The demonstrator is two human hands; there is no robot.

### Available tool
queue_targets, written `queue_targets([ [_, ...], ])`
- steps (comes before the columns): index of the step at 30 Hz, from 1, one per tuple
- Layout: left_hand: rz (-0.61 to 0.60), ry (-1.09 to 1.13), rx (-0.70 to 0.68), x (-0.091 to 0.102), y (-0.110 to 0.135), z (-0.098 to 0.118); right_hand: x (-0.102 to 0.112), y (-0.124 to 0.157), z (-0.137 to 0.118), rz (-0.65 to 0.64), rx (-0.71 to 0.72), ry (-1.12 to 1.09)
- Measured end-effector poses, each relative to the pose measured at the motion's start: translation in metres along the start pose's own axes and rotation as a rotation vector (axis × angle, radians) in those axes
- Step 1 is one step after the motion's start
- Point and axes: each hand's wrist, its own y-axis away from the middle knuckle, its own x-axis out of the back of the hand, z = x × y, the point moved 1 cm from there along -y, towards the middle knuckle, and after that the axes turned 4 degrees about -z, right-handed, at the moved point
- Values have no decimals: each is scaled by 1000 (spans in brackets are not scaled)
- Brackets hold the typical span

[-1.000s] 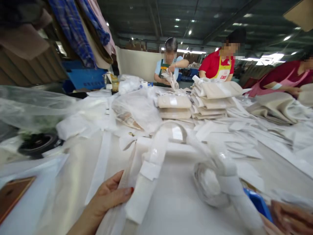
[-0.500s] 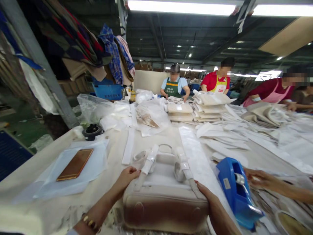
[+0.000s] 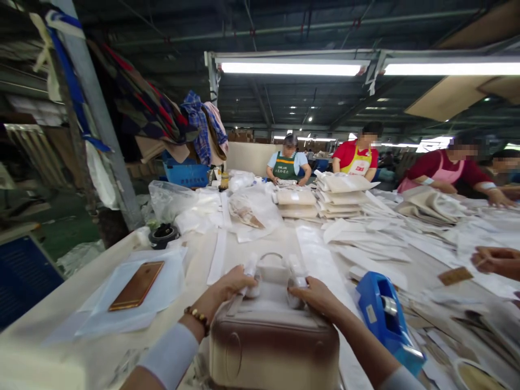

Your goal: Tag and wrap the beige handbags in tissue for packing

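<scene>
A beige handbag (image 3: 276, 341) with a brownish shaded side lies on the table in front of me. Its straps carry fittings wrapped in white and clear film. My left hand (image 3: 234, 283) is closed around the left wrapped strap (image 3: 251, 271). On the other side, my right hand (image 3: 314, 295) pinches the right wrapped strap (image 3: 298, 271) between thumb and fingers. Between the two hands a thin handle loop (image 3: 271, 255) stands at the bag's far edge. The fingertips are partly hidden behind the wrapping.
To the right stands a blue tape dispenser (image 3: 385, 319). A gold phone (image 3: 137, 285) rests on pale sheets (image 3: 170, 271) at left, near a black tape roll (image 3: 163, 235). Stacked beige pieces (image 3: 341, 197) lie farther back. A co-worker's hand (image 3: 498, 262) is at far right; other people work behind.
Both hands have moved from the bag's sides up and inward onto the wrapped straps. The view has tilted upward. The co-worker's hand has left the tape dispenser, moving right.
</scene>
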Motion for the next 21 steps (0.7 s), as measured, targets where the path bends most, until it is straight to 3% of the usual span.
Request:
queue_targets([
  [6,-109,259,4,8,1,-20,-6,-10,17,-298,-19,-339],
  [10,-93,276,6,2,-9,-28,-9,-18,33,-358,-71,-443],
  [14,-50,201,-10,8,-3,-24,-5,-12,35,-348,-71,-477],
  [17,25,112,-20,25,26,-21,10,9,37,-183,-17,-440],
  [19,-17,-5,-81,35,53,-21,20,27,46,-100,50,-377],
  [21,-144,-163,-168,38,77,-24,26,44,60,-97,127,-312],
])
